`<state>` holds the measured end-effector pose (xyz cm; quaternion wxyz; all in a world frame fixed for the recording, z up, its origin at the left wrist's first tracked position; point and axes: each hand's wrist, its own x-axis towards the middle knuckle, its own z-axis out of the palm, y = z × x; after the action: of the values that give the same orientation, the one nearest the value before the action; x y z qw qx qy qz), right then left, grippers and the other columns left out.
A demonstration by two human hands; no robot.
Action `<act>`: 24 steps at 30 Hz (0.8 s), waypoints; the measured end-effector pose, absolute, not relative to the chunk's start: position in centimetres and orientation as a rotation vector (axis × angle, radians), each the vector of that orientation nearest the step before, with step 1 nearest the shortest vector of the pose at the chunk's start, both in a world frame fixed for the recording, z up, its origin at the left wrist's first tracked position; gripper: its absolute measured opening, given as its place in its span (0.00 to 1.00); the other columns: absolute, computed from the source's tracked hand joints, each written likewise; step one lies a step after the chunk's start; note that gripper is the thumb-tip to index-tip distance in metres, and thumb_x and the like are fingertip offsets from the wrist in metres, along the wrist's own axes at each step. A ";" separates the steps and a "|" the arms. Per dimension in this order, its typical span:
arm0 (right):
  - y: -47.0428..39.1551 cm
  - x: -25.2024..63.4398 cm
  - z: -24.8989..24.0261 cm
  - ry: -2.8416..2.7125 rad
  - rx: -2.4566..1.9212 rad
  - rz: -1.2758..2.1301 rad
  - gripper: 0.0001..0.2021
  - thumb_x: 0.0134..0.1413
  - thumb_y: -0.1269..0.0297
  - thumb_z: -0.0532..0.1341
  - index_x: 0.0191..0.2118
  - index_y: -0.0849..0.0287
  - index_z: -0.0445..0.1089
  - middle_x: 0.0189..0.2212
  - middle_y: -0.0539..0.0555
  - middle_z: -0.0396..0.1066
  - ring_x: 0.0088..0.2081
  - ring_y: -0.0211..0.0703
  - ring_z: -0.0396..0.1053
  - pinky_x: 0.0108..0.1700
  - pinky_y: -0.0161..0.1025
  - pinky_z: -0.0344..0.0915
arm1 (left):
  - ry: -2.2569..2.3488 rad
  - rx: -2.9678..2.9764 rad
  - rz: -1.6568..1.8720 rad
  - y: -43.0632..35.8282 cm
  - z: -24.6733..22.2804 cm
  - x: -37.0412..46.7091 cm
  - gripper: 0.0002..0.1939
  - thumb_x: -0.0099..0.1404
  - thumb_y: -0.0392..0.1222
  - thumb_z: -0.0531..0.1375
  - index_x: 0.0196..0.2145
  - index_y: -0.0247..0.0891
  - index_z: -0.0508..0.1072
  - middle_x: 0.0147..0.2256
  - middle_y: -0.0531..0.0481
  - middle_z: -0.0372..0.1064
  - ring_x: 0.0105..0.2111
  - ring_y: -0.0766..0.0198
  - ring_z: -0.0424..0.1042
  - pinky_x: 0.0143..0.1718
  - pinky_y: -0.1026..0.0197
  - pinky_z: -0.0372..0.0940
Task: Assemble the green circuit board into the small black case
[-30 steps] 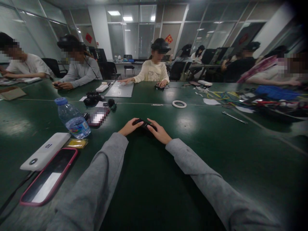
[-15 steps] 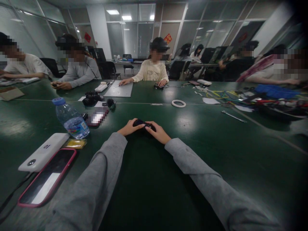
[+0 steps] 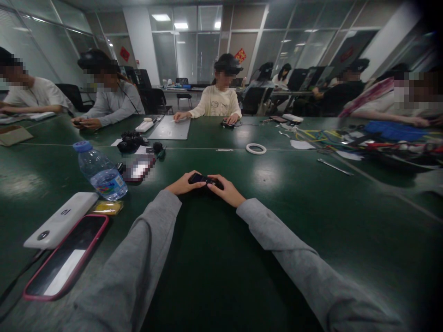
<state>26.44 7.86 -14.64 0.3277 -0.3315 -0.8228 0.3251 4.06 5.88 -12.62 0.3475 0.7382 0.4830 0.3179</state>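
Glossy tabletop (image 3: pixel 294 193), oblong black device (image 3: pixel 203 178)

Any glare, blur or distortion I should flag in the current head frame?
Head view: pale glare patches on the green tabletop; a bright patch, probably reflection, on the pink-cased phone; smearing toward the right, around the blue item; dark right edge; the black device between left hand and right hand shows little detail.

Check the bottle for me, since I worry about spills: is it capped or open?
Capped: the bottle has its blue cap on top. Whether it is screwed tight, I cannot tell.
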 end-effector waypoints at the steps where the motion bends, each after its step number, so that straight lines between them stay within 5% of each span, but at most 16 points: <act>1: 7.9 26.4 -14.7 -2.160 -0.871 0.847 0.23 0.56 0.50 0.59 0.54 0.55 0.63 0.44 0.56 0.67 0.46 0.45 0.65 0.51 0.47 0.62 | 1.242 1.906 0.815 5.8 -12.5 4.0 0.24 0.56 0.56 0.61 0.43 0.37 0.67 0.37 0.49 0.68 0.38 0.61 0.68 0.41 0.57 0.62; 12: 7.8 26.2 -14.9 -2.318 -0.899 0.710 0.30 0.49 0.50 0.65 0.56 0.55 0.61 0.45 0.57 0.64 0.47 0.48 0.62 0.50 0.48 0.62 | 1.090 1.869 0.786 5.8 -12.7 3.1 0.33 0.41 0.44 0.72 0.45 0.38 0.66 0.44 0.47 0.68 0.45 0.58 0.68 0.49 0.52 0.60; 19: 8.0 26.3 -15.0 -2.290 -0.842 0.688 0.24 0.47 0.57 0.67 0.49 0.57 0.62 0.40 0.54 0.65 0.43 0.45 0.64 0.46 0.44 0.63 | 0.985 1.748 0.883 6.2 -13.5 2.7 0.33 0.44 0.41 0.71 0.49 0.38 0.67 0.48 0.44 0.66 0.51 0.56 0.65 0.56 0.49 0.55; 24: 7.1 26.1 -14.2 -2.281 -0.842 0.304 0.23 0.44 0.71 0.65 0.48 0.57 0.61 0.45 0.57 0.63 0.48 0.51 0.61 0.50 0.49 0.61 | 0.969 1.396 1.121 6.2 -13.8 2.5 0.36 0.50 0.41 0.68 0.55 0.38 0.62 0.56 0.39 0.61 0.57 0.54 0.60 0.59 0.49 0.53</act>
<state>26.10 7.09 -14.16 0.3386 -0.3234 -0.8758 0.1168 2.54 6.16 -13.83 0.5254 0.5835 0.4049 0.4686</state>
